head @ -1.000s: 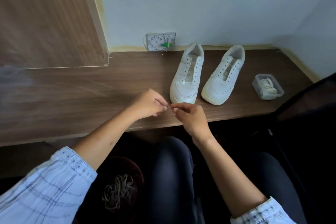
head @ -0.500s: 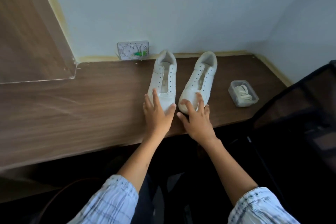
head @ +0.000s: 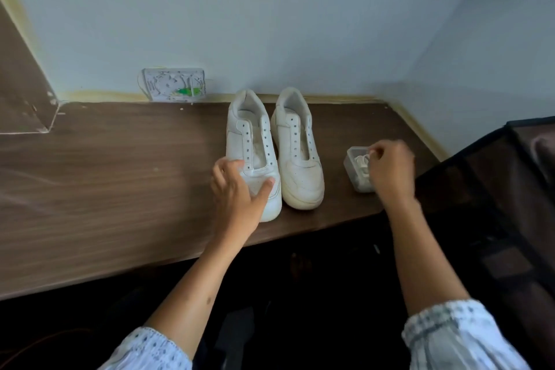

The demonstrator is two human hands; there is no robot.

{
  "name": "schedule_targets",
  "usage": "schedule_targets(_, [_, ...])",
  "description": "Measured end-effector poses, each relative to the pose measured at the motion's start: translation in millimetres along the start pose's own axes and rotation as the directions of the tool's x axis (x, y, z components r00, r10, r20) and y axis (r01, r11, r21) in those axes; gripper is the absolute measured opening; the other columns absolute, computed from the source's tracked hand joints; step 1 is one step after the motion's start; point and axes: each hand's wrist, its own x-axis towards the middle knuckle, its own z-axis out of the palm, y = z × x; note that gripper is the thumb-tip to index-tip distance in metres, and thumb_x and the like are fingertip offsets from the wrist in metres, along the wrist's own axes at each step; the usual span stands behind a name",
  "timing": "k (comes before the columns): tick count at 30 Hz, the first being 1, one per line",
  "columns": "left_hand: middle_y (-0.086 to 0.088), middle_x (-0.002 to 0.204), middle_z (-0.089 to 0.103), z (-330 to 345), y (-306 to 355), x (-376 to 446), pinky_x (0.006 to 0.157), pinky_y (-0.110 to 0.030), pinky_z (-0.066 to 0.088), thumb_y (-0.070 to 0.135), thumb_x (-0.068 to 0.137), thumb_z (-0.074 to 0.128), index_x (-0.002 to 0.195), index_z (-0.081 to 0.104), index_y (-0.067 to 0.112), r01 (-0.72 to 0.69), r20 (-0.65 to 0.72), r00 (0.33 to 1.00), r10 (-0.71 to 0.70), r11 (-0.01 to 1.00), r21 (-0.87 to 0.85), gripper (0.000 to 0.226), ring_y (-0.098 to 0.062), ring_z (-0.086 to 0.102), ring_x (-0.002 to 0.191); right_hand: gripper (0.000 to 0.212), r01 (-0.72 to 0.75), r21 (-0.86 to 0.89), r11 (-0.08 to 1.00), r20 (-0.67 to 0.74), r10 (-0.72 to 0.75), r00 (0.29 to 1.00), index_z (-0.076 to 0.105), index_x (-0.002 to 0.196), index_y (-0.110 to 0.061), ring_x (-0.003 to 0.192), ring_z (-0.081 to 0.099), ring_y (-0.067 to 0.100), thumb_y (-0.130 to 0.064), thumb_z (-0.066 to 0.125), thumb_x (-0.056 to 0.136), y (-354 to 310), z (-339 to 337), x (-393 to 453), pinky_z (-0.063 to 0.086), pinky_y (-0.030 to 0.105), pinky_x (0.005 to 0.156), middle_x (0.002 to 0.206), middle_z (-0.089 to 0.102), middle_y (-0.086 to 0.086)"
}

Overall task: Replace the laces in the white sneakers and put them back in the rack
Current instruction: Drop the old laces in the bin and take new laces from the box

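Two white sneakers without laces stand side by side on the brown wooden desk [head: 105, 174], toes toward me. My left hand [head: 237, 192] rests over the toe of the left sneaker [head: 249, 129], thumb on one side and fingers on the other. The right sneaker [head: 300, 165] stands free. To its right sits a small clear container [head: 350, 167] with white laces [head: 360, 161] coiled inside. My right hand [head: 390, 168] hovers over that container with its fingers curled, its fingertips pinching a lace loop.
A wall socket plate [head: 174, 84] sits on the wall behind the sneakers. A wooden panel [head: 18, 93] rises at the far left. A dark mesh-sided rack [head: 495, 189] stands close at the right, beside the desk's end.
Both hands went from meeting at the desk edge to the sneaker toes. My right hand then left the right sneaker and moved right to the lace container; the sneakers now stand closer together.
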Motion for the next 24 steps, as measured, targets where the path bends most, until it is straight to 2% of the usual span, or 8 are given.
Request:
schedule_targets(2, [-0.012,0.137,0.033,1.0,-0.7,2.5,0.096,-0.036,0.032,0.035,0.082,0.074,0.122,0.045,0.009,-0.007,-0.008,1.000,0.007,1.000,-0.004,0.055,-0.031,0.035,0.124,0.021,-0.103,-0.196,0.975,0.065,0.118,0.991,0.068,0.111,-0.007,0.116,0.052,0.034,-0.013,0.054,0.098,4.5,4.1,29.5,0.046,0.039,0.092,0.131,0.052,0.016])
schedule_targets(5, [-0.010,0.137,0.031,2.1,-0.7,5.7,0.093,-0.031,0.028,0.034,0.085,0.070,0.123,0.044,0.011,0.014,-0.012,1.000,-0.014,1.000,-0.007,0.051,-0.028,0.033,0.123,0.039,-0.110,-0.413,0.904,0.179,0.199,0.963,0.058,0.125,-0.002,0.127,0.039,0.040,-0.028,0.061,0.095,3.5,17.0,51.0,0.038,0.042,0.101,0.141,0.040,0.019])
schedule_targets(9, [-0.011,0.137,0.034,2.8,0.8,10.0,0.092,-0.028,0.024,0.031,0.086,0.070,0.122,0.045,0.010,0.023,-0.024,0.999,-0.023,1.000,-0.012,0.048,-0.028,0.034,0.123,0.046,-0.055,-0.536,0.842,0.236,0.212,0.949,0.054,0.132,-0.010,0.137,0.025,0.039,-0.034,0.060,0.094,7.2,40.3,57.0,0.026,0.047,0.111,0.148,0.033,0.016])
schedule_targets(12, [-0.012,0.134,0.037,2.6,-0.7,13.1,0.089,-0.021,0.018,0.029,0.085,0.070,0.119,0.047,0.009,0.023,-0.030,0.999,-0.023,1.000,-0.006,0.045,-0.029,0.035,0.122,0.049,-0.084,-0.544,0.835,0.239,0.250,0.938,0.050,0.137,-0.012,0.140,0.022,0.038,-0.036,0.056,0.094,12.5,50.6,61.1,0.021,0.047,0.114,0.151,0.031,0.015])
schedule_targets(17, [-0.013,0.129,0.042,3.2,-1.7,17.8,0.084,-0.017,0.016,0.026,0.084,0.072,0.114,0.050,0.008,0.011,-0.041,0.999,-0.011,1.000,-0.019,0.041,-0.032,0.037,0.120,0.067,-0.305,-0.339,0.890,0.241,0.396,0.886,0.049,0.137,-0.004,0.142,0.020,0.040,-0.041,0.070,0.086,28.4,53.3,76.1,0.019,0.049,0.115,0.152,0.032,0.018])
schedule_targets(21, [-0.014,0.128,0.042,3.4,1.3,17.3,0.089,-0.026,0.022,0.023,0.084,0.072,0.114,0.050,0.007,0.028,-0.044,0.999,-0.029,0.999,-0.035,0.040,-0.034,0.038,0.119,0.086,-0.531,-0.068,0.844,0.255,0.530,0.809,0.042,0.141,0.001,0.144,0.017,0.041,-0.047,0.077,0.079,28.7,43.2,88.0,0.023,0.049,0.115,0.155,0.028,0.022])
schedule_targets(23, [-0.015,0.126,0.043,3.6,1.3,17.2,0.089,-0.025,0.021,0.023,0.084,0.072,0.113,0.050,0.007,0.022,-0.047,0.999,-0.023,0.999,-0.026,0.040,-0.034,0.039,0.118,0.072,-0.554,0.071,0.829,0.223,0.529,0.819,0.057,0.129,-0.005,0.140,0.029,0.037,-0.048,0.079,0.075,31.2,36.8,88.5,0.031,0.047,0.113,0.148,0.041,0.019])
schedule_targets(24, [-0.015,0.126,0.043,3.8,0.7,17.2,0.089,-0.024,0.020,0.023,0.084,0.072,0.113,0.050,0.006,0.022,-0.048,0.999,-0.024,0.999,-0.028,0.040,-0.033,0.039,0.118,0.059,-0.519,0.147,0.842,0.214,0.485,0.848,0.066,0.114,-0.011,0.133,0.041,0.036,-0.048,0.080,0.071,34.1,33.9,89.0,0.039,0.046,0.109,0.138,0.053,0.017])
